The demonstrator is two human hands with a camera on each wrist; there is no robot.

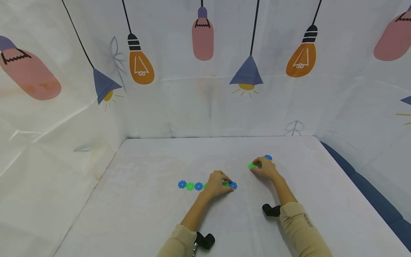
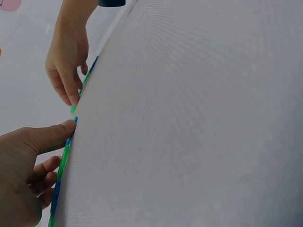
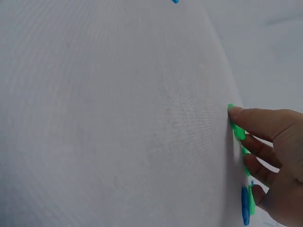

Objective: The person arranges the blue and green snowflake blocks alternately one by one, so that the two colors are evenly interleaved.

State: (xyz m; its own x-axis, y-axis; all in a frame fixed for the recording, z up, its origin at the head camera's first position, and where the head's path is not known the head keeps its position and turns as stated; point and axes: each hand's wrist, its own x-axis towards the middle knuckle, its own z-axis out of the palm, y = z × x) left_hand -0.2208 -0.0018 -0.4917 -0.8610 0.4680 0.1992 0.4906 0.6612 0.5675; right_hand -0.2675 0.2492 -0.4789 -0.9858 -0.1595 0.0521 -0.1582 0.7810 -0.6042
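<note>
A row of flat notched plastic discs, blue and green in turn, lies on the white table. A blue disc (image 1: 182, 184) marks its left end, with a green disc (image 1: 190, 186) beside it. My left hand (image 1: 216, 185) covers the middle of the row and grips the right end, thumb and fingers about the blue end disc (image 1: 233, 185). Farther right, my right hand (image 1: 264, 168) pinches a green disc (image 1: 252, 165) between thumb and fingertips. Another blue disc (image 1: 268, 157) shows just behind that hand, and more green pieces (image 3: 245, 161) lie by its fingers in the right wrist view.
The white table (image 1: 144, 221) runs back to a white cloth wall (image 1: 179, 107) printed with lamps. Dark blue padding (image 1: 369, 185) borders the right side. Black wrist-camera mounts (image 1: 205, 241) stick out from both beige sleeves (image 1: 303, 228).
</note>
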